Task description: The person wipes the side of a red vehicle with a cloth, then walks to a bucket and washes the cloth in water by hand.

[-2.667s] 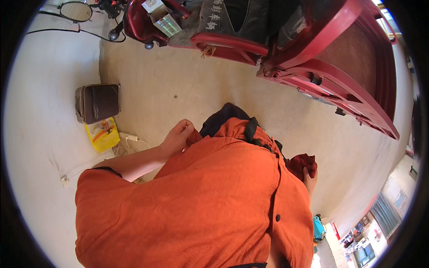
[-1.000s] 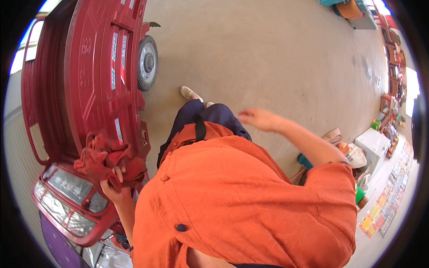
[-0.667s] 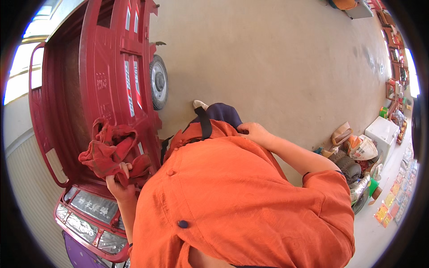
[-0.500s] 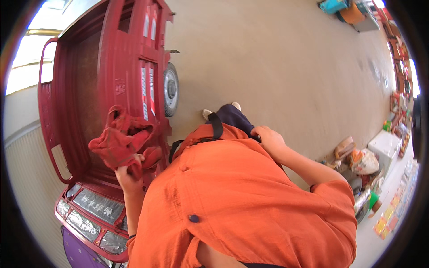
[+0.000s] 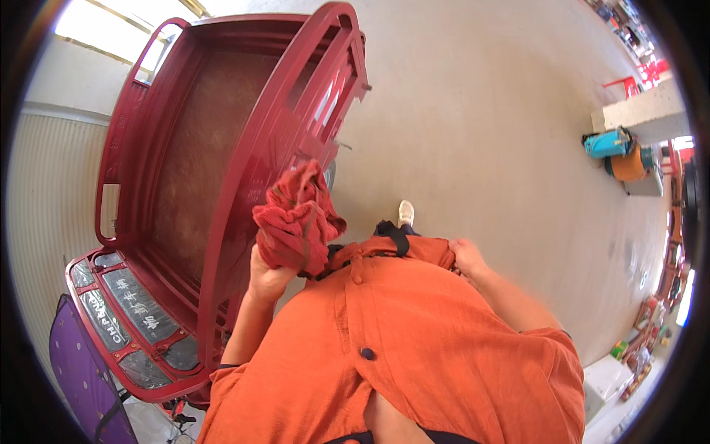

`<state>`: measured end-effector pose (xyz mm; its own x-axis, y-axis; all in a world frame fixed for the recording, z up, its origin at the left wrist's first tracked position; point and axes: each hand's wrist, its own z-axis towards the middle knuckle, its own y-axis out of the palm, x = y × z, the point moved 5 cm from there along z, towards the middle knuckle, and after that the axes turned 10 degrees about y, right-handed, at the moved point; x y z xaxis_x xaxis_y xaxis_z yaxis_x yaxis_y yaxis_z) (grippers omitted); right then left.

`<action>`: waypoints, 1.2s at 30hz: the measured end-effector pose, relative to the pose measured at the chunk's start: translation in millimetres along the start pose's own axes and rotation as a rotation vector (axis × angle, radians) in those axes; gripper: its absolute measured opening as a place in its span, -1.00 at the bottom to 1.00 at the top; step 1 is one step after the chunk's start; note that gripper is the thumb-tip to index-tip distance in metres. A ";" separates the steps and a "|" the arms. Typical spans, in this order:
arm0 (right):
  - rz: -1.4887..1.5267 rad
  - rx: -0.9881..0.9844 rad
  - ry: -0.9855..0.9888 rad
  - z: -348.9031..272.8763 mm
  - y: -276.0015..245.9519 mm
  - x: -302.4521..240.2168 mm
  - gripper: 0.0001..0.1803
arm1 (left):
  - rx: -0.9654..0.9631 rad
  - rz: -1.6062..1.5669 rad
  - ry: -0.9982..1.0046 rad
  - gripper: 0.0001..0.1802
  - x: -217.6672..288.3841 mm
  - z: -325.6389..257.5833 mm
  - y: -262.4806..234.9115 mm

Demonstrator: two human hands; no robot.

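My left hand [image 5: 271, 275] is closed around a crumpled red cloth [image 5: 299, 214], which bunches up above the fingers. In the view, the cloth overlaps the side wall of a red cargo bed [image 5: 251, 159]; whether they touch, I cannot tell. My right hand [image 5: 467, 257] is curled like a fist beside the hem of my orange shirt [image 5: 436, 325]. Its palm is hidden, so anything in it cannot be made out. One light shoe [image 5: 406, 213] shows on the floor beyond the shirt.
Clear-covered panels [image 5: 137, 296] close the near end of the bed, with a purple spotted sheet [image 5: 81, 377] beside them. Concrete floor [image 5: 481, 133] stretches to the right. A turquoise object [image 5: 608, 143] stands by a pillar [image 5: 643, 111]; a white box [image 5: 608, 381] is at lower right.
My view has turned, showing more of the bed's inside and the pillar. The cloth in my left hand has shifted right and nearer my waist. My right hand remains beside the hem.
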<state>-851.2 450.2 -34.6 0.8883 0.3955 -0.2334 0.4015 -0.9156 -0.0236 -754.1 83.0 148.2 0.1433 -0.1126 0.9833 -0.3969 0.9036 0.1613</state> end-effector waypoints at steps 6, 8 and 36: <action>-0.075 0.311 -0.342 69.1 -79.4 -45.1 -0.71 | 0.022 0.078 -0.073 -0.75 -25.2 23.0 44.5; -0.018 -0.151 -0.225 84.7 -69.1 -40.5 -0.72 | 0.041 0.080 -0.025 -0.77 -26.2 35.3 60.4; -0.312 0.062 -0.035 46.4 -125.9 -106.1 -0.66 | -0.124 1.530 0.173 -0.19 -30.4 293.6 18.5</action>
<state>-1006.4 520.1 -52.0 0.7158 0.6561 -0.2391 0.6379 -0.7536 -0.1586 -1031.9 -18.2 146.2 -0.2132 0.9613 0.1742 -0.1833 0.1358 -0.9736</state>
